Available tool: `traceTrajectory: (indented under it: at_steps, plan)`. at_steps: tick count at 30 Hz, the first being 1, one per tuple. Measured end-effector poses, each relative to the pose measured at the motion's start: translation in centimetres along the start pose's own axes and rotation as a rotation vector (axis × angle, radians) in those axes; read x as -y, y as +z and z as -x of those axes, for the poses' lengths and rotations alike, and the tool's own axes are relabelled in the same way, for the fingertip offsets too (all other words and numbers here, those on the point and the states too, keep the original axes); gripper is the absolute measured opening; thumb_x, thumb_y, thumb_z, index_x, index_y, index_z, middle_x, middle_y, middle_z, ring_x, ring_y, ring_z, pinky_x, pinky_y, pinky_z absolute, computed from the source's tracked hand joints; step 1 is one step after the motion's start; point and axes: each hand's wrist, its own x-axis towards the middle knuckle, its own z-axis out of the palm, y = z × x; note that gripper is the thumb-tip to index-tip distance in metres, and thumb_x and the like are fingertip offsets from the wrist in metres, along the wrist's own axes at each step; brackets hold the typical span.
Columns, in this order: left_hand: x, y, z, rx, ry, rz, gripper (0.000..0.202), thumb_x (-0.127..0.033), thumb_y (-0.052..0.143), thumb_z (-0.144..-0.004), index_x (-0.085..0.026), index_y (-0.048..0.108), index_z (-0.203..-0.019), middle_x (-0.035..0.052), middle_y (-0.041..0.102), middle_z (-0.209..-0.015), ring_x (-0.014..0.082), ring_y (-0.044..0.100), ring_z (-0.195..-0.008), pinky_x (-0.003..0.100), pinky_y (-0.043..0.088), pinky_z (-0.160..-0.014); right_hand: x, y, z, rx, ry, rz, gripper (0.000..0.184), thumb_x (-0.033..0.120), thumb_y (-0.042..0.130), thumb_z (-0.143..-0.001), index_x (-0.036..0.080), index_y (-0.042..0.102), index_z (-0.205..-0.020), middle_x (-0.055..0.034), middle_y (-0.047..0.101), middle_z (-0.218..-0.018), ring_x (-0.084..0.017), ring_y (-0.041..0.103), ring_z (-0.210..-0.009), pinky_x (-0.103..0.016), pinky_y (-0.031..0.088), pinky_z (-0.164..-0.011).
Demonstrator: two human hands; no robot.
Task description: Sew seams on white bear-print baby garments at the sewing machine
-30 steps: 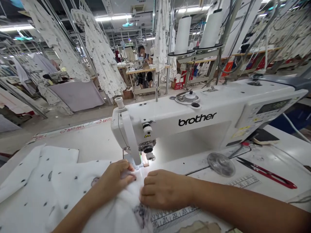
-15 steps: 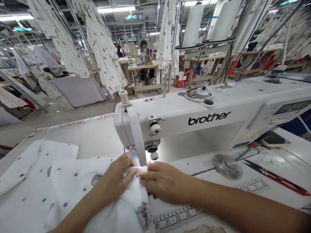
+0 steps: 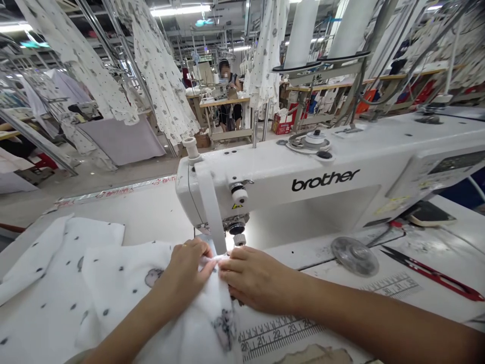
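Observation:
White fabric [image 3: 109, 283] printed with dark spots and grey figures spreads over the left of the sewing table and hangs toward me. My left hand [image 3: 189, 270] pinches its edge just in front of the needle area. Close beside it, my right hand [image 3: 257, 278] grips the same edge with bent fingers. Both hands sit below the head of a white sewing machine [image 3: 265, 177]. A white strip [image 3: 209, 202] runs down the machine's front to the fabric. The needle and presser foot are mostly hidden behind my hands.
Right of my arm lie a clear round disc [image 3: 355, 256] and red-handled thread snips [image 3: 432, 273]. A printed ruler scale [image 3: 280, 333] marks the table's front. Thread cones [image 3: 301, 35] stand behind the machine. Farther back, a person [image 3: 230, 86] sits at another table among hanging spotted garments [image 3: 159, 76].
The view has shifted slightly. Both hands keep their hold on the fabric edge near the needle, with only a small shift of the fingers.

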Motion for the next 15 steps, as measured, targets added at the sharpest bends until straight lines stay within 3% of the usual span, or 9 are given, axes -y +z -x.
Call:
traceTrajectory:
  at_steps: [5, 10, 15]
  plan:
    - [-0.6, -0.4, -0.5, 0.096, -0.081, -0.083, 0.014, -0.032, 0.047, -0.087, -0.024, 0.055, -0.079, -0.0010, 0.067, -0.079, 0.0234, 0.062, -0.080, 0.045, 0.033, -0.092, 0.0, -0.3, -0.1, -0.003, 0.000, 0.003, 0.013, 0.021, 0.053, -0.096, 0.013, 0.062, -0.093, -0.0071, 0.067, -0.097, -0.019, 0.053, -0.087, -0.034, 0.044, -0.084]
    - [-1.1, -0.9, -0.6, 0.144, -0.166, -0.071, 0.016, -0.034, 0.047, -0.085, -0.022, 0.055, -0.077, 0.0016, 0.066, -0.086, 0.0265, 0.061, -0.093, 0.050, 0.029, -0.095, -0.1, -0.3, -0.1, 0.009, -0.015, 0.045, 0.014, 0.022, 0.053, -0.098, 0.013, 0.062, -0.092, -0.0049, 0.067, -0.096, -0.018, 0.053, -0.086, -0.032, 0.042, -0.086]
    - [-0.7, 0.1, 0.2, 0.025, -0.185, -0.025, 0.020, -0.032, 0.044, -0.086, -0.022, 0.057, -0.075, 0.0029, 0.060, -0.098, 0.0250, 0.057, -0.096, 0.051, 0.032, -0.095, -0.1, -0.4, 0.0, 0.028, -0.036, 0.071, 0.013, 0.022, 0.054, -0.098, 0.013, 0.061, -0.090, -0.0050, 0.067, -0.096, -0.017, 0.053, -0.086, -0.032, 0.040, -0.085]
